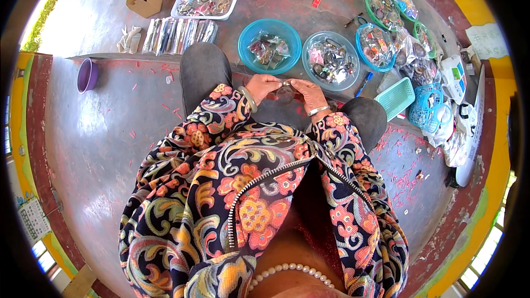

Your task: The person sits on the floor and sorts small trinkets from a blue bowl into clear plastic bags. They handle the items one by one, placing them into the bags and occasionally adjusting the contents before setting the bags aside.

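The left hand (261, 87) and right hand (310, 95) meet fingertip to fingertip, and a small piece (286, 83) sits in the narrow gap between them. The left thumb and forefinger are pinched on its near-left side; the right ones look pinched on the other side, though how firmly I cannot tell. Just below the fingertips hangs what seems to be clear film (285, 96), too blurred to say whether it is a bag or part of the piece

The step in hand looks like close two-handed work on that piece, perhaps opening, closing or joining something; which one cannot be told. The next move seems to call for steady pinches, one side held while the other works, so nothing so small slips and drops

Just beyond the fingers, slightly left, stands the blue bowl (242, 49) with packets (269, 51); just beyond, to the right, the clear bowl (354, 72) of mixed trinkets (327, 60). Their rims would have to be crossed for any reach inside. The left knee (206, 72) and right knee (365, 123) flank the hands and limit sideways sweeps. Right of the fingers lie the pen (364, 84) and, farther off, the green basket (395, 99); well left, the sleeves of goods (179, 36) and purple bowl (87, 76)
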Tool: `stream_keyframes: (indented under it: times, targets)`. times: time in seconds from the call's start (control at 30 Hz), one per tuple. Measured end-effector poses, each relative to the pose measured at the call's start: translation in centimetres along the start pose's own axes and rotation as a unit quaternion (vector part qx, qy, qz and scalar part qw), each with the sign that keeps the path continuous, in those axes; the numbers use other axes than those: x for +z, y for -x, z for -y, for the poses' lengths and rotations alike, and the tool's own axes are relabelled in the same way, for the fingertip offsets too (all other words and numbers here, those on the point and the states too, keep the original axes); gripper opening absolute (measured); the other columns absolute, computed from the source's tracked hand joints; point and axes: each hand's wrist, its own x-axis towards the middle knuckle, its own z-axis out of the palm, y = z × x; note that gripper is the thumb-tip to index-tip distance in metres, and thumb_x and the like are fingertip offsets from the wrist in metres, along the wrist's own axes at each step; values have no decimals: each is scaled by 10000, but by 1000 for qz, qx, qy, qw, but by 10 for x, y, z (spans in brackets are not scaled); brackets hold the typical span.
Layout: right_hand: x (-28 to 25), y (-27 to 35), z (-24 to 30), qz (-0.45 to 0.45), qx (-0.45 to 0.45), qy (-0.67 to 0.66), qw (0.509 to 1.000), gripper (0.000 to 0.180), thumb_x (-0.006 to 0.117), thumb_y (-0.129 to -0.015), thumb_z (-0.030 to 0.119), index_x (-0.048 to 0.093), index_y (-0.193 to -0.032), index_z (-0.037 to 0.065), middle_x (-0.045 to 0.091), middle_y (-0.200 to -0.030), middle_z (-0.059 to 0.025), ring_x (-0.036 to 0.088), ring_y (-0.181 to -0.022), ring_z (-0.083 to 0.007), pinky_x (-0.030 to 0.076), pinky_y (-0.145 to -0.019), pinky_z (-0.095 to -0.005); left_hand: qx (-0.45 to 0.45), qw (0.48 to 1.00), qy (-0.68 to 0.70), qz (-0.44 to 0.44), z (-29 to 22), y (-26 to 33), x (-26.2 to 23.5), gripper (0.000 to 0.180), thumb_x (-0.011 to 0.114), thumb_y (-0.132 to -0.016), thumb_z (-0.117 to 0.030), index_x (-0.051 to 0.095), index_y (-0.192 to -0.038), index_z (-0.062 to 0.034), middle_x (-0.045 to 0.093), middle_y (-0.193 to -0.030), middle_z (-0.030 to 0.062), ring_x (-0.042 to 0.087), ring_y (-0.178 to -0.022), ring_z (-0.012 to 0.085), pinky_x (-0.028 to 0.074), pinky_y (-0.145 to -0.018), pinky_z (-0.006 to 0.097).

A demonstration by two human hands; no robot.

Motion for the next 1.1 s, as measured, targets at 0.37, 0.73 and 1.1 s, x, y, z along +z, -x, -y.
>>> stream_keyframes:
  times: [0.37,0.73,1.1]
  targets:
    - [-1,-1,-2,13,1,22,1000,235,626,-756,237,624,-896,48,615,-805,-15,548,-685,-89,409,-602,-221,-10,997,70,16,-2,2,2,152,570,-784,-79,559,-883,36,581,-842,80,581,-729,142,509,-626,238]
    - [5,3,2,28,24,41,998,267,646,-738,233,598,-946,72,599,-817,8,530,-724,-86,394,-627,-219,19,999,-10,-39,0,0,-1,159,570,-786,-125,584,-874,7,600,-786,48,556,-641,90,444,-488,185]
    - [3,2,-3,39,21,41,998,168,630,-744,152,602,-876,53,597,-746,0,529,-659,-87,396,-596,-211,152,981,-115,-37,7,-7,-2,155,579,-784,-167,574,-820,-16,560,-701,-6,474,-579,37,370,-468,180]
